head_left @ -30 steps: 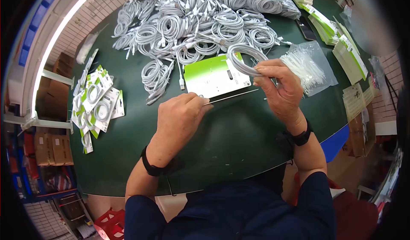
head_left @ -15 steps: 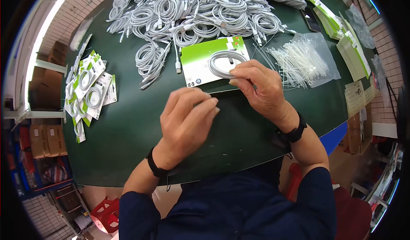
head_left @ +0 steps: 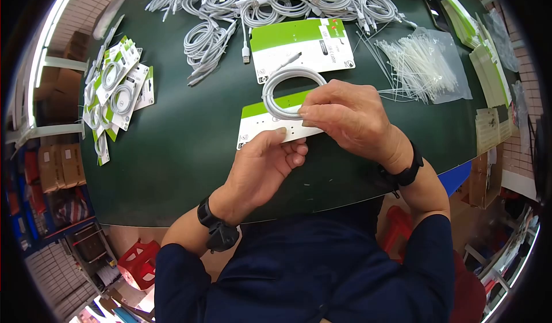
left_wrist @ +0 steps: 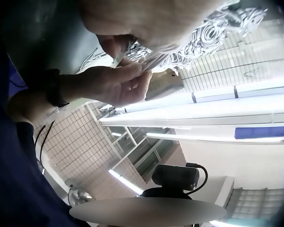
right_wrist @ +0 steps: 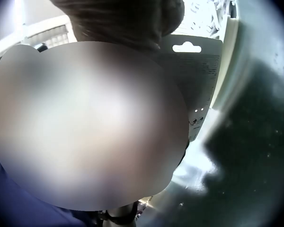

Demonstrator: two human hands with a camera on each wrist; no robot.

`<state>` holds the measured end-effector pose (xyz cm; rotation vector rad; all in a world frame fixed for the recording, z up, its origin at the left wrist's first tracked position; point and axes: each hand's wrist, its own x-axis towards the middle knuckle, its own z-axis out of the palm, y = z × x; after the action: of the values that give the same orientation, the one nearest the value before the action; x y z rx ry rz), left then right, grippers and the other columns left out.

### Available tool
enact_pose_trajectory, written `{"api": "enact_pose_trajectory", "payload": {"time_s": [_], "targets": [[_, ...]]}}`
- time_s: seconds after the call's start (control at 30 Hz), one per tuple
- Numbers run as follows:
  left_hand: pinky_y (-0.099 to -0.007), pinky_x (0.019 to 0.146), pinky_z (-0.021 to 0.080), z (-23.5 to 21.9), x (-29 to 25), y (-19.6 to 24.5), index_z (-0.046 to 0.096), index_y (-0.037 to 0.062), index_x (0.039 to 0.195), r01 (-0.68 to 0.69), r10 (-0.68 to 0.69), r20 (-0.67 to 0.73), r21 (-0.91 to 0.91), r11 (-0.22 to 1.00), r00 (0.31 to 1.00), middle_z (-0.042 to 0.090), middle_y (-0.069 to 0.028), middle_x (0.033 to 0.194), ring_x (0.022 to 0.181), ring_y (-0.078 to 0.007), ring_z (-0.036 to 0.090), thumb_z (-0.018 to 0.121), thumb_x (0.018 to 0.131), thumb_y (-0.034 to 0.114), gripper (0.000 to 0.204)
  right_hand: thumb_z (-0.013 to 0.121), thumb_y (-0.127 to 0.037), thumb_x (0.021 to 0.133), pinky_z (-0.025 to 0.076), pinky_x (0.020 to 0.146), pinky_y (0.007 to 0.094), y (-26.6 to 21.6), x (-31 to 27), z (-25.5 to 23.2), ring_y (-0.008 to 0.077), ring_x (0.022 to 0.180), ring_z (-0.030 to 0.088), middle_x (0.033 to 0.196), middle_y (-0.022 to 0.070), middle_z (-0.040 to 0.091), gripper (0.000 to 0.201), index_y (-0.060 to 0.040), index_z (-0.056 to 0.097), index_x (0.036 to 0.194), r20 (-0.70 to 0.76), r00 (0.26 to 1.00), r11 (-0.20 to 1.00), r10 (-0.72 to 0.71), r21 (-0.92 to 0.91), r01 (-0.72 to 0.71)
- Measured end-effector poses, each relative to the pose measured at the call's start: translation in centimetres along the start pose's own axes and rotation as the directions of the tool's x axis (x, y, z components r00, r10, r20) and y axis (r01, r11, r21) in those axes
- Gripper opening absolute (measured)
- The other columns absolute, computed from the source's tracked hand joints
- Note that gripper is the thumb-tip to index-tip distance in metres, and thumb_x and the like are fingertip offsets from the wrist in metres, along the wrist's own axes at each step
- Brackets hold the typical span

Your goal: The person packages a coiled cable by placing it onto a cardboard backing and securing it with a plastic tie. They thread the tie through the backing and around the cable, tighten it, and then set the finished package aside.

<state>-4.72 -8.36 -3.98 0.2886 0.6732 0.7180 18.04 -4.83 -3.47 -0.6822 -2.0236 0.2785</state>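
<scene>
My right hand (head_left: 356, 119) pinches a coiled grey-white cable (head_left: 270, 96) between thumb and fingers, and the cable's connector end sticks up from the coil. Below it, a green-and-white packaging card (head_left: 250, 129) with small holes is held by my left hand (head_left: 261, 165), thumb on top and fingers curled underneath. The coil overlaps this card in the head view. In the right wrist view, the card (right_wrist: 194, 71) shows its dark side and a hanger slot. The left wrist view shows the right hand (left_wrist: 120, 85) at the cable.
More printed cards (head_left: 276, 44) lie just beyond the hands. Behind them spreads a heap of coiled cables (head_left: 276, 7). White cable ties (head_left: 417, 64) lie on a plastic bag at the right, near card stacks (head_left: 489, 76). Carded cables (head_left: 118, 87) are piled at the left.
My left hand, first at a card's edge, has turned palm up and holds the card beneath the coil. The right hand has brought the coil leftward over the card.
</scene>
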Motion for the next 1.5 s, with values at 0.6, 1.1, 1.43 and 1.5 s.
{"api": "enact_pose_trajectory", "payload": {"time_s": [0.6, 1.1, 1.43, 1.5], "targets": [[-0.0321, 0.081, 0.060, 3.1, 4.0, 2.9, 0.066, -0.0050, 0.122, -0.473, 0.361, 0.306, 0.575, 0.668, 0.881, 0.074, -0.0128, 0.108, 0.089, -0.0201, 0.073, 0.059, 0.098, 0.008, 0.029, 0.087, -0.011, 0.070, 0.053, 0.074, 0.0357, 0.2, 1.8, -2.6, 0.0221, 0.085, 0.063, 0.096, -0.0027, 0.072, 0.033, -0.0152, 0.080, 0.102, -0.014, 0.998, 0.984, 0.067, -0.163, -0.068], [-0.0228, 0.047, 0.047, 2.6, 5.1, 2.6, 0.053, 0.0013, 0.135, -0.373, 0.455, 0.030, 0.621, 0.689, 0.890, 0.068, -0.0102, 0.104, 0.069, -0.0118, 0.067, 0.063, 0.105, 0.025, 0.040, 0.089, -0.007, 0.074, 0.056, 0.076, 0.0371, 0.9, 0.4, 0.2, 0.0251, 0.089, 0.067, 0.097, 0.0033, 0.073, 0.033, -0.0131, 0.081, 0.105, 0.033, 0.968, 0.964, 0.249, 0.092, -0.251], [-0.0212, 0.043, 0.042, 2.6, 5.7, 2.6, 0.057, 0.0012, 0.129, -0.417, 0.517, -0.013, 0.574, 0.705, 0.856, 0.066, -0.0055, 0.094, 0.062, -0.0066, 0.060, 0.061, 0.103, 0.021, 0.033, 0.089, -0.006, 0.074, 0.059, 0.078, 0.0359, 1.0, 0.5, 0.1, 0.0266, 0.092, 0.072, 0.100, 0.0078, 0.074, 0.035, -0.0093, 0.079, 0.107, 0.111, 0.944, 0.932, 0.310, 0.158, -0.325], [-0.0226, 0.042, 0.044, 2.4, 5.5, 2.7, 0.057, -0.0011, 0.127, -0.397, 0.495, -0.004, 0.592, 0.702, 0.869, 0.065, -0.0067, 0.092, 0.061, -0.0071, 0.060, 0.059, 0.103, 0.022, 0.034, 0.089, -0.006, 0.075, 0.060, 0.077, 0.0356, 0.8, 0.6, 0.1, 0.0264, 0.091, 0.072, 0.100, 0.0082, 0.074, 0.034, -0.0088, 0.079, 0.107, 0.116, 0.941, 0.931, 0.319, 0.146, -0.334]]}}
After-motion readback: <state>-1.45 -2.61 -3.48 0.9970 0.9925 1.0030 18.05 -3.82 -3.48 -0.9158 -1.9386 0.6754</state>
